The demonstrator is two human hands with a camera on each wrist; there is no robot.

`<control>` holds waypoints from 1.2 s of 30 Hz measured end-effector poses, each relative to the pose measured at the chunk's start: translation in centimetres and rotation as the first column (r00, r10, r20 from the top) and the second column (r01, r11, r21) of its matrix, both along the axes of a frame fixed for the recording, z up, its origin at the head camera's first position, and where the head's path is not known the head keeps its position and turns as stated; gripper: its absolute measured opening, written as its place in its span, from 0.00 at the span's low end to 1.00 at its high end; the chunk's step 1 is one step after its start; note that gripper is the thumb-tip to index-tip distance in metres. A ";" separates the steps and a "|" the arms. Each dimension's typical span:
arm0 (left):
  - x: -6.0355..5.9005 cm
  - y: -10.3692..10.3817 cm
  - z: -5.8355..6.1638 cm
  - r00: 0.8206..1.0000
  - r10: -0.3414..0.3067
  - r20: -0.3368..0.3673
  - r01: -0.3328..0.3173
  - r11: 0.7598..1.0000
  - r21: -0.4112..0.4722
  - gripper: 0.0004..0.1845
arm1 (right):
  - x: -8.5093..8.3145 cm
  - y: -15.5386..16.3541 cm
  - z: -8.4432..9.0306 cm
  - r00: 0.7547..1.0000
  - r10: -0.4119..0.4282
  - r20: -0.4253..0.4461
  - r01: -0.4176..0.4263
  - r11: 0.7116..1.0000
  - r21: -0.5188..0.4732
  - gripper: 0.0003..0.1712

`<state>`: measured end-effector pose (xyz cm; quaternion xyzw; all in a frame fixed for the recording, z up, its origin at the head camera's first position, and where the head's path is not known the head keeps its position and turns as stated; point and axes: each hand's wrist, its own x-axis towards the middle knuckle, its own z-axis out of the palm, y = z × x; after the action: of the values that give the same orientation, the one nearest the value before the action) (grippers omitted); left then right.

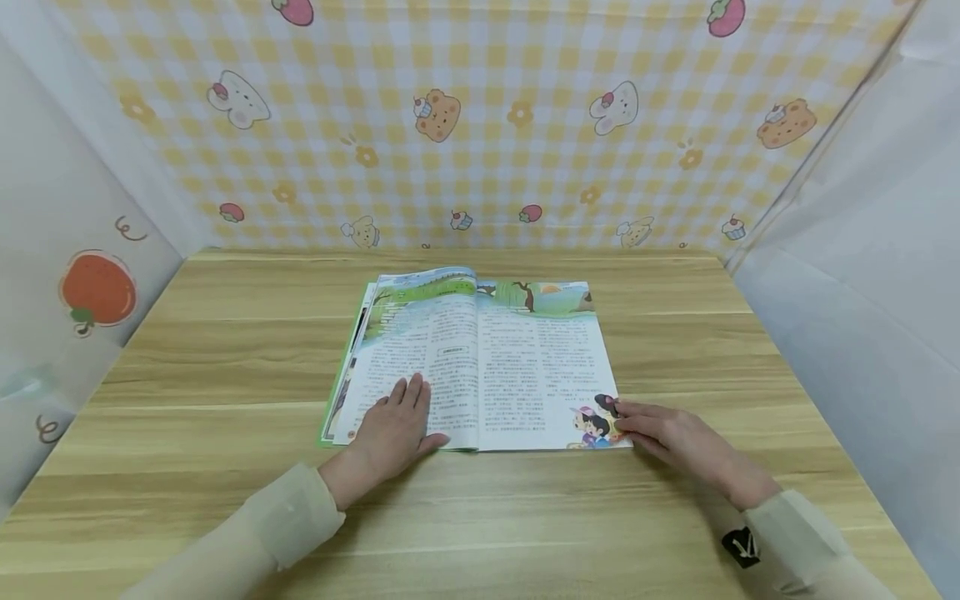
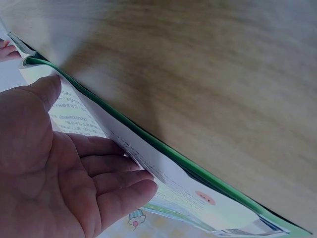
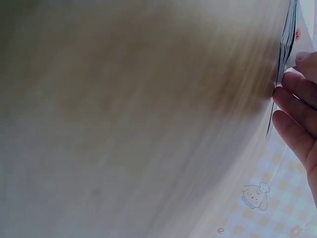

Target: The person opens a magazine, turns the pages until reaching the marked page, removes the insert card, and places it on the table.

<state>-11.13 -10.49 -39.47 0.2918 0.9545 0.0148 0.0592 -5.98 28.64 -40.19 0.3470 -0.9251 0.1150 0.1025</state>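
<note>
An open magazine [image 1: 517,367] with printed columns and coloured pictures lies on the table. Its left pages curve up near the spine, and a green cover edge [image 2: 148,139] shows beneath them. My left hand [image 1: 393,429] rests on the lower part of the left page with its fingers stretched out; in the left wrist view, the hand [image 2: 79,168] lies along that page. At the lower right corner, my right hand [image 1: 675,437] pinches the page edge beside the printed children. The right wrist view catches the thumb and fingers [image 3: 297,106] at the pages' edge.
The wood-grain table [image 1: 225,358] surrounds the magazine. Behind it hangs a yellow checked cloth [image 1: 480,167] with cartoon animals, and pale walls [image 1: 862,208] stand at both sides. A black patch [image 1: 741,547] is near the right sleeve.
</note>
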 end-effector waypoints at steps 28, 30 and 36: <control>-0.2 0.3 0.8 0.999 -0.051 0.001 0.050 0.994 0.097 0.37 | 0.2 -0.1 0.1 0.998 -0.047 -0.038 0.047 0.999 -0.006 0.18; -0.2 0.6 0.9 0.999 -0.050 0.014 0.048 0.993 0.110 0.39 | 0.2 0.1 0.1 0.998 -0.047 -0.045 0.047 0.999 -0.012 0.18; -0.3 1.5 1.1 0.998 -0.065 0.004 0.064 0.989 0.134 0.41 | 0.4 0.2 0.0 0.994 -0.042 -0.099 0.037 0.998 -0.056 0.11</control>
<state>-11.47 -9.00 -38.36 0.3257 0.9412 0.0779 0.0437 -5.57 28.87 -40.16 0.3312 -0.9220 0.1204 0.1605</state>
